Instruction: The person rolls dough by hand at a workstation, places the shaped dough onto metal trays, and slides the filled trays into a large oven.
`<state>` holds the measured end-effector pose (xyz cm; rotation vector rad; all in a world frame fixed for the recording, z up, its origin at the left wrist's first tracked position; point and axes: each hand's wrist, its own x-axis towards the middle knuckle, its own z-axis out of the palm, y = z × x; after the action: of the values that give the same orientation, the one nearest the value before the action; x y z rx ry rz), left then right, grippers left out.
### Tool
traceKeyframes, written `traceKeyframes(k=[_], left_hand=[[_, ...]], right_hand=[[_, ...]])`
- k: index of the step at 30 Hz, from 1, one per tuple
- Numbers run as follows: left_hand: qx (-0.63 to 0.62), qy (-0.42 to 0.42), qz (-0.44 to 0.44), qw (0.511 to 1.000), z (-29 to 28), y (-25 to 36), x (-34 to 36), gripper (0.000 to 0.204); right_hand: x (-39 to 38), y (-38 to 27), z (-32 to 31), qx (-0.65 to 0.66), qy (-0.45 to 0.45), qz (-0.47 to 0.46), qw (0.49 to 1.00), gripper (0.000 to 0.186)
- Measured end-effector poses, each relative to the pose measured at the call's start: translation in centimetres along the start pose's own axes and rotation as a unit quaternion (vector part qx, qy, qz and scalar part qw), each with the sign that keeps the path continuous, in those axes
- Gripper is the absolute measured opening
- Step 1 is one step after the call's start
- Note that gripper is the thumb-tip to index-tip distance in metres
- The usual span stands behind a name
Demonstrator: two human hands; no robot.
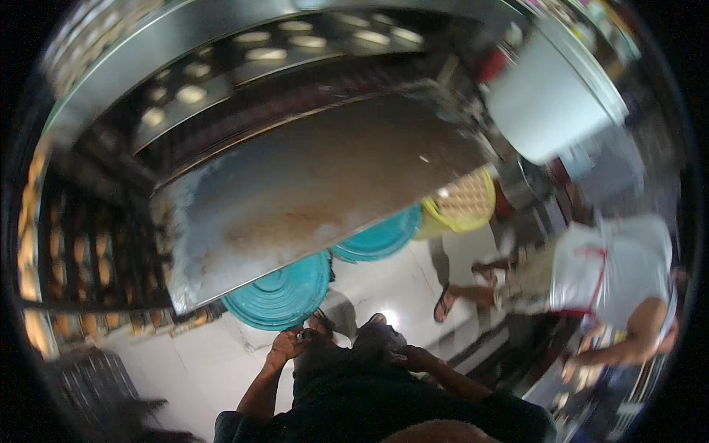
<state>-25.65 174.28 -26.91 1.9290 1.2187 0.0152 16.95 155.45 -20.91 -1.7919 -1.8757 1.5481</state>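
Both my hands hang low beside my thighs, away from the worktable. My left hand rests against my left thigh, close to the nearer round teal lid; its fingers are blurred. By my right thigh is my right hand, with its fingers mostly hidden against the dark clothing. In front of me stands a metal-topped worktable, its surface smudged with brownish and whitish residue. A second teal lid shows partly under the table's front edge.
A yellow tub holding what look like eggs sits near a large white bucket. Trays of pale dough pieces lie beyond the table. Racks with browned buns stand left. A co-worker in a white top works at right.
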Motion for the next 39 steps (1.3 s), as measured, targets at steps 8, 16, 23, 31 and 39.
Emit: traceKeyframes(k=[8,16,23,31,39], left_hand=[[0.104,-0.447,0.185,0.869,10.3,9.9,13.3,0.051],[0.337,-0.499,0.235,0.763,14.9,39.0,16.4,0.058],[0.308,-0.553,0.444,0.635,25.4,48.3,17.8,0.055],[0.111,-0.565,0.601,0.555,37.0,65.9,11.4,0.04],[0.073,-0.563,0.671,0.476,45.6,81.2,1.8,0.033]], right_hand=[[-10.0,17.4,21.7,0.448,0.051,0.134,0.882,0.032],[-21.5,1.6,12.9,0.347,0.346,0.277,0.827,0.041],[-27.2,-0.9,6.8,0.421,0.625,0.345,0.559,0.052],[-41.9,7.4,2.1,0.315,0.748,0.427,0.399,0.047],[-63.8,29.3,-2.2,-0.03,0.717,0.564,0.409,0.055]])
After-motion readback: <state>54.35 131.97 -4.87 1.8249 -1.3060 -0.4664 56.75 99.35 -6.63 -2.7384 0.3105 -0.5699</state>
